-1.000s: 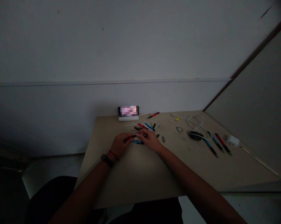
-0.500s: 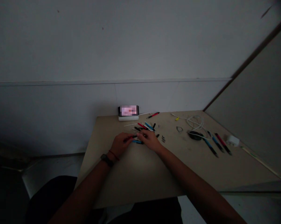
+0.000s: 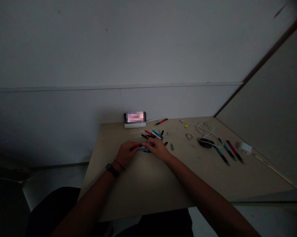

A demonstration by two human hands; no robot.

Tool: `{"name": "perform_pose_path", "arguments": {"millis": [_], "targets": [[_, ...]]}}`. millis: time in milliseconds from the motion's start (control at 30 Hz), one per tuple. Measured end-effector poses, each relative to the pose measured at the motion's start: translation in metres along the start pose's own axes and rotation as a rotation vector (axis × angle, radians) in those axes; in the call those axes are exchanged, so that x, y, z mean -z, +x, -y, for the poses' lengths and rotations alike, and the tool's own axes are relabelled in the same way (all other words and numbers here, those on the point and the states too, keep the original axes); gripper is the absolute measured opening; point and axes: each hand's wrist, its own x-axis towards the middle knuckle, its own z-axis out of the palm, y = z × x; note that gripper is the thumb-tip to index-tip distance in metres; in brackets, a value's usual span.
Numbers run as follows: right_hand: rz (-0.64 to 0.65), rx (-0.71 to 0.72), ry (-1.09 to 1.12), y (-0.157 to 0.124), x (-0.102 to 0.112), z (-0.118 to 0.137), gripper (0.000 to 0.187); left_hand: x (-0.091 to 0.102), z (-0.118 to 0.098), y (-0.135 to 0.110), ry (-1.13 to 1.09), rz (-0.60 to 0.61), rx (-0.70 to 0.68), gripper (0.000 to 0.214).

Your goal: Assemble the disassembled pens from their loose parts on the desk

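Phone point(image 3: 135, 117) stood on table point(image 3: 148, 187), pen parts point(image 3: 156, 133) lay before it, cable point(image 3: 207, 136) right of those, adapter point(image 3: 245, 148) farther right.

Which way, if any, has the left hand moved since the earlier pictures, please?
No: against the phone, the left hand shows no clear shift either way.

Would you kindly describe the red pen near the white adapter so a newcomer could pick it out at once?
Start from the table and go to its right side, by the white adapter. The red pen lies just left of it; its colour sets it apart from the two blue-and-black pens beside it.
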Motion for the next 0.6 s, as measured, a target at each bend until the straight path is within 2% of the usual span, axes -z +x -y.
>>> {"name": "perform_pose_path", "arguments": {"millis": [133, 267, 333, 467, 600], "targets": [[0.007, 0.029, -0.054, 0.0005, 0.0, 0.0005, 0.051, 0.0003, -0.0025, 0.0002, 0.021, 0.025, -0.002, 0.024], [0.03, 0.008, -0.093, 0.0003, 0.0007, 0.002, 0.052, 0.0001, -0.0036, 0.0004, 0.014, 0.028, 0.005, 0.024], [0.038, 0.006, -0.101, 0.0001, 0.001, 0.0033, 0.049, -0.0002, -0.0034, 0.0007, 0.009, 0.029, 0.013, 0.022], [0.009, 0.024, -0.076, -0.0009, 0.0016, 0.0054, 0.032, -0.0001, -0.0027, 0.001, 0.022, 0.025, 0.045, 0.02], [-0.004, 0.057, -0.041, -0.0022, 0.0032, 0.006, 0.027, 0.0, -0.0029, 0.0006, 0.01, 0.011, 0.074, 0.021]]}}
